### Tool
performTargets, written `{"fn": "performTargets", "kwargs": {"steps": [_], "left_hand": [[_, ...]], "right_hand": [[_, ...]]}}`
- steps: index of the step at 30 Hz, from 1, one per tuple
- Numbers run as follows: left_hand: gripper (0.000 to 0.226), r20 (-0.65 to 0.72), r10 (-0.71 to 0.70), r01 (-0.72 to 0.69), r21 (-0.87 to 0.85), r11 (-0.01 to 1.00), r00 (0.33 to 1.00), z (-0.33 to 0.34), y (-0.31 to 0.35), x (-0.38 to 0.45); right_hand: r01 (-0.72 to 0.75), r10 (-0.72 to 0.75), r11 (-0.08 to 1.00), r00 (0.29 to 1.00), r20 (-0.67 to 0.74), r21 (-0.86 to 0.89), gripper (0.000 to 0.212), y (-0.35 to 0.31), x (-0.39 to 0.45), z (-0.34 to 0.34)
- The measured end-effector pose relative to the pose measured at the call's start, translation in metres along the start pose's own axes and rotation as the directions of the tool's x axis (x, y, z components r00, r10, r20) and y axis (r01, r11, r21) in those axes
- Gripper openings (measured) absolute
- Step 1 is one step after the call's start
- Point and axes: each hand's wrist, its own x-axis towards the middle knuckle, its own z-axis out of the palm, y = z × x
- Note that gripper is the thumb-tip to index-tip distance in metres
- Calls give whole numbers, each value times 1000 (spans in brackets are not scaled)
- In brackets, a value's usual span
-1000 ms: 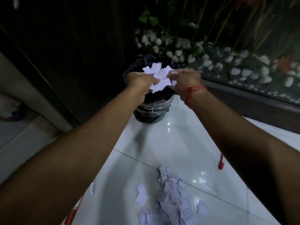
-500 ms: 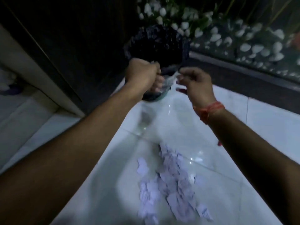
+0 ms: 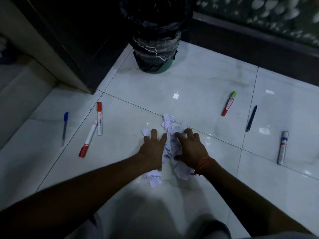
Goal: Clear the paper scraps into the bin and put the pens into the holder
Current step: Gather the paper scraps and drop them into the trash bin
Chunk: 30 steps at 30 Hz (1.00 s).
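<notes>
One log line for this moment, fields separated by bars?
phase: gathering scraps | left hand: open on paper scraps | right hand: open on pile | bin: upright beyond pile | pens: on floor

It looks like an indoor corner of a home or office lobby, dimly lit. The floor (image 3: 198, 80) is glossy white tile that reflects ceiling lights. A bin (image 3: 155, 49) lined with a black bag stands by a dark wooden wall (image 3: 77, 31). Behind a dark ledge (image 3: 250, 42) lies a bed of white pebbles (image 3: 276, 12), a decorative planter.
</notes>
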Motion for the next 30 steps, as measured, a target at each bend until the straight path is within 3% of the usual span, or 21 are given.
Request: {"fn": "performTargets", "kwargs": {"steps": [3,4,6,9,11,16,19,21,25,30], "left_hand": [[43,-272,80,-146,-231,962,959,7,-3,9],[25,-329,36,-150,-327,933,944,8,-5,14],[10,-272,-72,-57,-439,897,960,4,-15,19],[50,-188,-176,21,-624,781,966,-11,-26,20],[57,-161,-187,16,-714,700,969,-21,-32,19],[54,-108,-249,66,-798,599,963,-47,-45,21],[33,-73,-288,82,-866,494,955,-58,-51,25],[22,-48,-318,81,-921,380,947,-68,-54,26],[36,11,-322,31,-998,57,947,-98,-61,29],[21,-99,-301,-167,-964,-208,948,-156,-79,35]], "right_hand": [[28,-9,988,992,-127,149,37,0,0,5],[24,5,981,989,-151,190,28,1,0,4],[-10,67,962,977,-202,273,18,4,-2,-3],[-24,167,894,944,-284,447,15,14,-5,-19],[-5,192,838,939,-286,546,13,19,-7,-30],[33,187,768,943,-274,640,12,29,-4,-46],[6,220,692,950,-219,722,14,31,1,-49],[-11,253,551,955,-154,834,10,30,2,-53],[-2,229,262,971,-61,965,5,23,4,-77],[110,200,160,970,-141,981,2,5,32,-142]]}}
